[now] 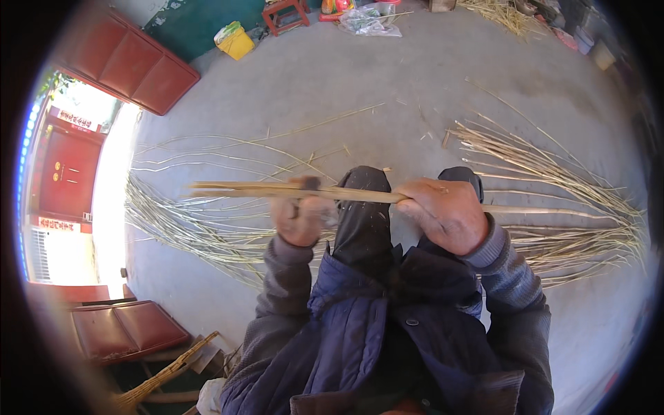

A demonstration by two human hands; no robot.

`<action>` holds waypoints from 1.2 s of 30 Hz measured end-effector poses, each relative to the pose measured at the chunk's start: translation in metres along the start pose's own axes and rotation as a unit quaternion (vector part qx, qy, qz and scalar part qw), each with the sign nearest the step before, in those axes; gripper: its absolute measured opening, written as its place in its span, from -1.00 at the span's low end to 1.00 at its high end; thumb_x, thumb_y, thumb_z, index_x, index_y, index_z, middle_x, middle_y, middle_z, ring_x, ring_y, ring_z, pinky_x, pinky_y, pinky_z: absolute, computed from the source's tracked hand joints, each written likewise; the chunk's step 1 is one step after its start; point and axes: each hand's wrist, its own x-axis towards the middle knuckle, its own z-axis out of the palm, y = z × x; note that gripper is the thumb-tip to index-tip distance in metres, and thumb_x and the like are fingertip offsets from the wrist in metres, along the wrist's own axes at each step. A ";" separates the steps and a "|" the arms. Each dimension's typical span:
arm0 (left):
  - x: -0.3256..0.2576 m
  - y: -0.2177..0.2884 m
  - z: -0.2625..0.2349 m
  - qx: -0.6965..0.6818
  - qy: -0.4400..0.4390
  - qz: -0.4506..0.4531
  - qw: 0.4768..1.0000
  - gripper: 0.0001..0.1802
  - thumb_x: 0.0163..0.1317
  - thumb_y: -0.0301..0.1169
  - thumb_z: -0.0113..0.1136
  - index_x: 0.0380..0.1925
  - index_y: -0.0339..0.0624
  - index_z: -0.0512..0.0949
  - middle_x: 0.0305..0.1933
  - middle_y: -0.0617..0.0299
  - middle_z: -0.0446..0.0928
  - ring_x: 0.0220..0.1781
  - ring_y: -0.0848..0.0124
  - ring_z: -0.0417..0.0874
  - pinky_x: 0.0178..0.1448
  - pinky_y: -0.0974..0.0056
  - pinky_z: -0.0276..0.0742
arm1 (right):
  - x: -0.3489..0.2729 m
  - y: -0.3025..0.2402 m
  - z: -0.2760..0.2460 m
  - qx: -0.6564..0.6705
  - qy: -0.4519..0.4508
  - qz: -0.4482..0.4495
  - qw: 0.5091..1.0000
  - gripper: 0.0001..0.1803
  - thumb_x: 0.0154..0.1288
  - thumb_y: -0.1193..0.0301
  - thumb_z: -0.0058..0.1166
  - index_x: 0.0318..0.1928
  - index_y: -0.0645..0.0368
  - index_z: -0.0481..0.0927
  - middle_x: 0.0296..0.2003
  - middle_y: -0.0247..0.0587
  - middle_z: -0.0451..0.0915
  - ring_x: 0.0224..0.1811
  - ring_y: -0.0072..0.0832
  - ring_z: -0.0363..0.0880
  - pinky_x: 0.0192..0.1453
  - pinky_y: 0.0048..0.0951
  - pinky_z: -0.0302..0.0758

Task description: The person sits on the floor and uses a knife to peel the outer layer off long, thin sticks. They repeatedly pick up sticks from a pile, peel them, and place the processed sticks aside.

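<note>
A long pale peeled stick (360,195) lies crosswise over my knees, split at its left end. My left hand (299,214) is closed around a small dark-handled tool (311,184) pressed against the stick. My right hand (446,211) grips the stick further along, fingers wrapped over it. The stick's thin end runs out to the right past my right hand.
Bundles of thin pale rods lie on the grey concrete floor at the left (180,228) and right (553,187). A red door (138,66) stands open at the upper left, a yellow container (235,41) and a red stool (285,14) at the back, a broom (166,373) lower left.
</note>
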 end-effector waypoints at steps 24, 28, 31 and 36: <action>-0.024 -0.041 0.034 0.057 0.003 0.022 0.998 -0.30 0.57 0.11 -0.16 -0.28 -0.40 0.57 -0.39 0.08 0.58 -0.36 0.35 0.59 -0.26 0.26 0.49 | -0.009 0.004 0.021 -0.001 -0.013 -0.032 0.999 -0.80 0.26 0.32 0.18 -0.16 0.13 0.61 -0.32 -0.21 0.64 -0.26 -0.18 0.72 -0.29 -0.22 0.64; -0.023 -0.060 0.047 0.047 0.004 0.055 0.997 -0.24 0.55 0.17 -0.16 -0.07 -0.51 0.50 -0.18 0.02 0.59 -0.19 0.32 0.61 -0.16 0.24 0.51 | -0.008 0.003 0.023 0.038 0.053 -0.021 0.998 -0.78 0.14 0.33 0.22 -0.24 0.18 0.66 -0.38 -0.13 0.68 -0.29 -0.12 0.75 -0.28 -0.12 0.64; -0.011 -0.054 0.041 0.123 0.030 0.085 0.988 -0.21 0.56 0.19 -0.21 -0.06 -0.53 0.49 -0.23 0.01 0.59 -0.22 0.31 0.62 -0.16 0.25 0.53 | -0.007 0.008 0.020 0.018 0.068 -0.038 0.997 -0.78 0.26 0.30 0.21 -0.19 0.18 0.61 -0.37 -0.20 0.63 -0.29 -0.17 0.73 -0.32 -0.20 0.63; 0.021 -0.060 -0.026 0.030 0.042 0.093 0.994 -0.20 0.57 0.20 -0.22 -0.11 -0.52 0.52 -0.32 -0.02 0.55 -0.32 0.28 0.59 -0.29 0.25 0.51 | 0.001 0.019 0.006 -0.045 0.046 -0.025 0.998 -0.78 0.25 0.27 0.21 -0.24 0.16 0.62 -0.38 -0.19 0.62 -0.33 -0.18 0.71 -0.36 -0.18 0.60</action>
